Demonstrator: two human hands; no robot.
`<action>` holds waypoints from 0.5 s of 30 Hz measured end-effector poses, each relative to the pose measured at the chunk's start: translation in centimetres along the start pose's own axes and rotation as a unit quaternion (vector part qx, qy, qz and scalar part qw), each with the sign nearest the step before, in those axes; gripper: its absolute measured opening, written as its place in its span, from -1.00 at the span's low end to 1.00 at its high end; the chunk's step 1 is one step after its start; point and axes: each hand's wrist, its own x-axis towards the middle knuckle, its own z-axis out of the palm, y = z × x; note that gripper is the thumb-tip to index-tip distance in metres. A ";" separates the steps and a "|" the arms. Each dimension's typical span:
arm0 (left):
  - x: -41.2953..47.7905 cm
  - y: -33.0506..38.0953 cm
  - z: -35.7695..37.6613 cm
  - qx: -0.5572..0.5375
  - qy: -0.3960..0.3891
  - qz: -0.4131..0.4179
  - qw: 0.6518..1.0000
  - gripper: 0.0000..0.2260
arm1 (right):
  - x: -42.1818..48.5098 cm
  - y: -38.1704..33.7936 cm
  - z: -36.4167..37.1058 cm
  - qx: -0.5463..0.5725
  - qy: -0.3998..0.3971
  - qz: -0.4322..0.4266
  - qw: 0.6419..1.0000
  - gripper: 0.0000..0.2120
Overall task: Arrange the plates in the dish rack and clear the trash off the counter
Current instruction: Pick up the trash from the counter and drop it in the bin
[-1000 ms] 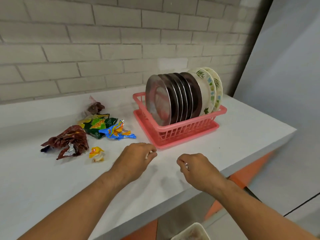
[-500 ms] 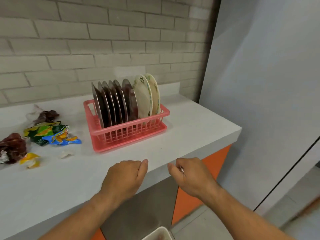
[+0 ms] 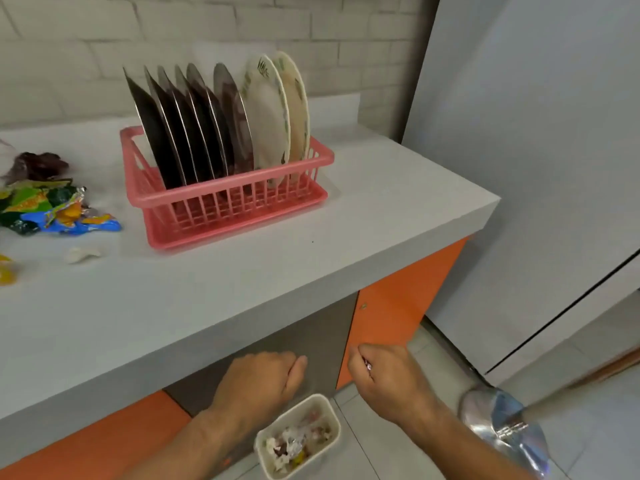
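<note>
Low down, left hand (image 3: 263, 382) and right hand (image 3: 386, 377) hang near a white trash-filled tub (image 3: 337, 422), grips curled; whether they hold anything, I cannot tell. Behind, steel and floral plates (image 3: 207, 126) fill the pink plastic rack (image 3: 225, 187) beside crumpled colourful wrappers (image 3: 52, 209) on the grey desk (image 3: 381, 202).

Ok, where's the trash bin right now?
Head view, bottom centre: the white trash bin sits on the floor below the counter edge, under and between the left hand and right hand.

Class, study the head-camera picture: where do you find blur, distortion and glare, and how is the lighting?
Head view: motion blur smears the plates, the pink rack and the wrappers; wide-angle distortion leans the grey panel edge; glare flares on the silvery object at lower right; lighting soft, shadows faint.
</note>
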 end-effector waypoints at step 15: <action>-6.8 -16.7 32.0 -0.044 -0.071 -0.134 0.987 -0.71 | 0.1 17.0 40.4 -0.116 -0.302 -0.105 0.940 -0.68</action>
